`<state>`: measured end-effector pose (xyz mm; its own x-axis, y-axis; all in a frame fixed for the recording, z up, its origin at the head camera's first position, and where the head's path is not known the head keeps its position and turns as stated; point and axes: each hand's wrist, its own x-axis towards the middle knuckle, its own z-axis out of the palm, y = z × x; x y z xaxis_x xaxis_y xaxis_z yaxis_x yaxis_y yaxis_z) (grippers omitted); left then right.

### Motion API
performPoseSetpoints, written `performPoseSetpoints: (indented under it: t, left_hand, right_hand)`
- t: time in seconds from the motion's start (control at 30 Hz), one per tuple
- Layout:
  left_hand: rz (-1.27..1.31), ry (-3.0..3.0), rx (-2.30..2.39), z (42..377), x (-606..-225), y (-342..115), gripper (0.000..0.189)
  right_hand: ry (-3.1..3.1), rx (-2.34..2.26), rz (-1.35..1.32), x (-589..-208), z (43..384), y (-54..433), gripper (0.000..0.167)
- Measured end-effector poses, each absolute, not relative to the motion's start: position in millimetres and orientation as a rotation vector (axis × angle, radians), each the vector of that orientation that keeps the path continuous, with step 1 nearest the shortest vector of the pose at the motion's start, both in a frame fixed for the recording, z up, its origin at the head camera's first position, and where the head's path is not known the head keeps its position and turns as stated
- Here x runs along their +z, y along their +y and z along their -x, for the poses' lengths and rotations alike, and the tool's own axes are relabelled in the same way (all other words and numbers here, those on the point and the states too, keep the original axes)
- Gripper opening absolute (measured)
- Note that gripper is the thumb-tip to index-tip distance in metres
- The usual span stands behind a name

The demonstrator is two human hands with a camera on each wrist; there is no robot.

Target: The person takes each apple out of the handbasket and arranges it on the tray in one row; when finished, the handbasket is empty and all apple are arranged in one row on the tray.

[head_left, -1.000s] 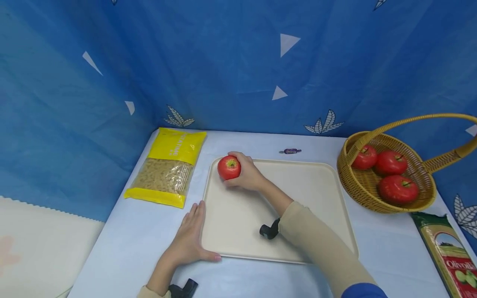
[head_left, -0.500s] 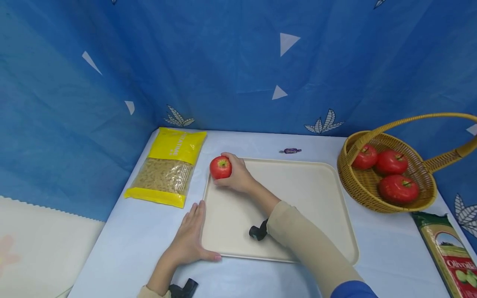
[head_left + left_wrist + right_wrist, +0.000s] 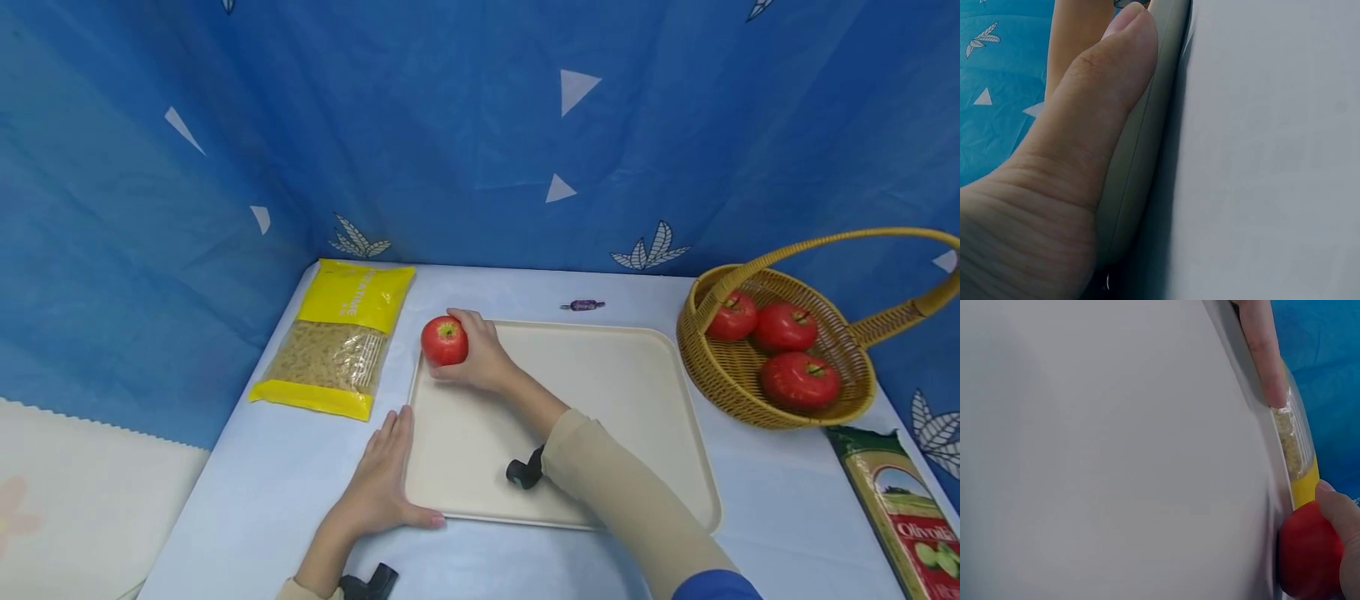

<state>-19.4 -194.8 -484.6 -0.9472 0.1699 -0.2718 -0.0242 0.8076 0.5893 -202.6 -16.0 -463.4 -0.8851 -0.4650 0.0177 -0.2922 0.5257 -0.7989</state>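
My right hand (image 3: 480, 354) grips a red apple (image 3: 444, 340) at the far left corner of a cream tray (image 3: 585, 400). The right wrist view shows that apple (image 3: 1310, 553) against the tray's rim, with the thumb on its side. My left hand (image 3: 381, 479) lies with fingers straight along the tray's near left corner, the thumb at its front edge. In the left wrist view the left thumb (image 3: 1104, 81) rests along the tray's side (image 3: 1129, 181).
A yellow bag of pasta (image 3: 333, 337) lies left of the tray. Behind the tray is a small purple wrapped candy (image 3: 582, 305). To the right stands a wicker basket (image 3: 720, 400) holding red apples (image 3: 800, 381), with an Olivoila packet (image 3: 900, 508) in front of it.
My right hand has moved a little left with the apple, to the tray's corner, and has barely shifted in the last half second. The left hand has stayed in place.
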Motion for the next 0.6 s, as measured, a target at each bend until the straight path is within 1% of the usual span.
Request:
performPoseSetpoints:
  t: [0.3, 0.6]
  left_hand:
    - [-0.082, 2.692, 0.877, 19.1, -485.7, -193.3, 0.163]
    - [-0.081, 2.693, 0.872, 19.8, -485.7, -193.5, 0.164]
  right_hand:
    - [2.615, -1.314, 0.691, -446.1, 195.7, 10.4, 0.096]
    - [2.604, -1.283, 0.788, -411.1, 179.1, 70.4, 0.088]
